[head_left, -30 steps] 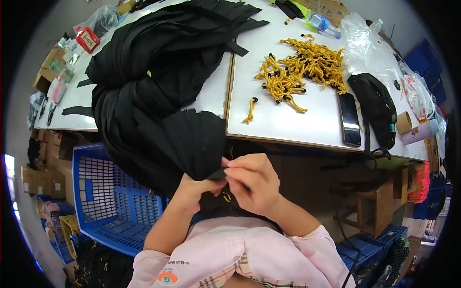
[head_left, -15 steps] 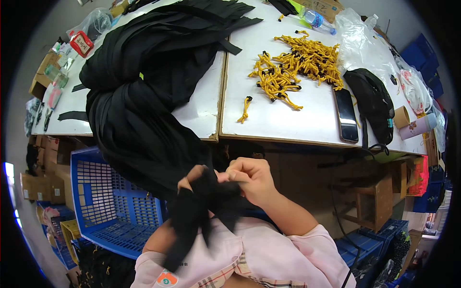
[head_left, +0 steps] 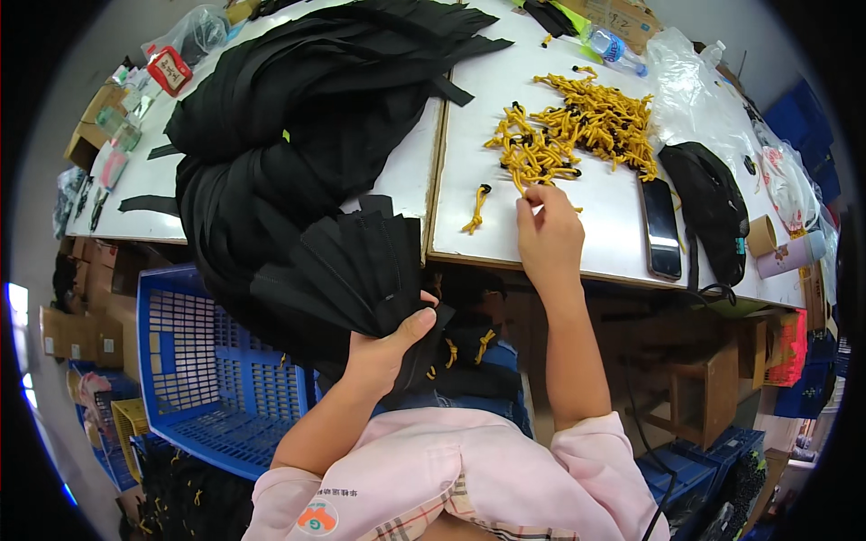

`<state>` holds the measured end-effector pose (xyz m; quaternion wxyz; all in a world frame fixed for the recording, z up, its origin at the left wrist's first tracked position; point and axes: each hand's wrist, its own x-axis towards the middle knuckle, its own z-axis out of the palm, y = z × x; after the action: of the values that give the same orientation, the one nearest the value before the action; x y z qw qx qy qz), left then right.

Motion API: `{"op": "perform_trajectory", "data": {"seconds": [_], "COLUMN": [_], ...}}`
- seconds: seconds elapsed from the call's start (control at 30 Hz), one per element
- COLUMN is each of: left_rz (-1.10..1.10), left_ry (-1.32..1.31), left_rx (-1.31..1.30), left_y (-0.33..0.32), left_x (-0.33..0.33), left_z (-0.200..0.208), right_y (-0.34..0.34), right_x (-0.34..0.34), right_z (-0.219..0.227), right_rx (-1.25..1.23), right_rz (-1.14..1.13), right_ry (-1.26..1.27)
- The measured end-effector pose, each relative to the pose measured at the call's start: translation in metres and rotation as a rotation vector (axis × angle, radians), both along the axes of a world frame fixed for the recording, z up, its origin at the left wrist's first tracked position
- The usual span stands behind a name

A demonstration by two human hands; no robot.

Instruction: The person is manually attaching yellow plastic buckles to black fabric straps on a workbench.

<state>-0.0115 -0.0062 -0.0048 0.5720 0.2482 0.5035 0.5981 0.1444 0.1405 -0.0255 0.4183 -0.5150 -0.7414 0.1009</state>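
My left hand (head_left: 394, 347) is closed round the ends of a fanned bundle of black zippers (head_left: 356, 261), thumb on top. The bundle runs up into a large heap of black zippers (head_left: 244, 117) draped over the table edge. My right hand (head_left: 552, 234) is over the table at the near edge of a pile of yellow cord zipper pulls (head_left: 595, 117) with black ends. Its thumb and forefinger are bent together at one cord; the fingers partly hide it. A single yellow cord pull (head_left: 475, 209) lies apart, left of this hand.
On the white table (head_left: 487, 248) are a phone (head_left: 661, 230), a black pouch (head_left: 708, 212), a plastic bottle (head_left: 618, 51) and clear plastic bags (head_left: 690, 90). A cup (head_left: 789, 255) lies near the right edge. Below at left stands a blue crate (head_left: 216, 379); zippers with yellow pulls (head_left: 469, 347) hang below the table.
My hands were together at the black zippers over my lap. My right hand has moved up and away to the yellow pile; the left now shows the zippers fanned out.
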Motion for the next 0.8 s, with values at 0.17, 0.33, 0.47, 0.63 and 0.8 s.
{"op": "perform_trajectory", "data": {"seconds": [0.17, 0.33, 0.47, 0.63, 0.8], "left_rz": [0.094, -0.036, -0.059, -0.071, 0.008], "left_ry": [0.245, 0.279, 0.323, 0.364, 0.381], "left_rx": [0.089, 0.178, 0.227, 0.156, 0.256], "left_y": [-0.004, -0.007, -0.008, -0.014, -0.01], "left_x": [0.002, 0.004, 0.001, 0.002, 0.004], "left_z": [-0.005, 0.0, 0.001, -0.003, 0.003], "right_y": [-0.076, -0.084, -0.08, -0.082, -0.094], "right_x": [-0.02, -0.017, -0.017, -0.017, -0.03], "right_z": [0.025, 0.031, 0.033, 0.027, 0.023], "right_rx": [-0.623, -0.376, -0.037, 0.018, -0.239], "right_rz": [0.567, 0.65, 0.709, 0.771, 0.672], "right_ry": [0.751, 0.517, 0.343, 0.307, 0.582]}}
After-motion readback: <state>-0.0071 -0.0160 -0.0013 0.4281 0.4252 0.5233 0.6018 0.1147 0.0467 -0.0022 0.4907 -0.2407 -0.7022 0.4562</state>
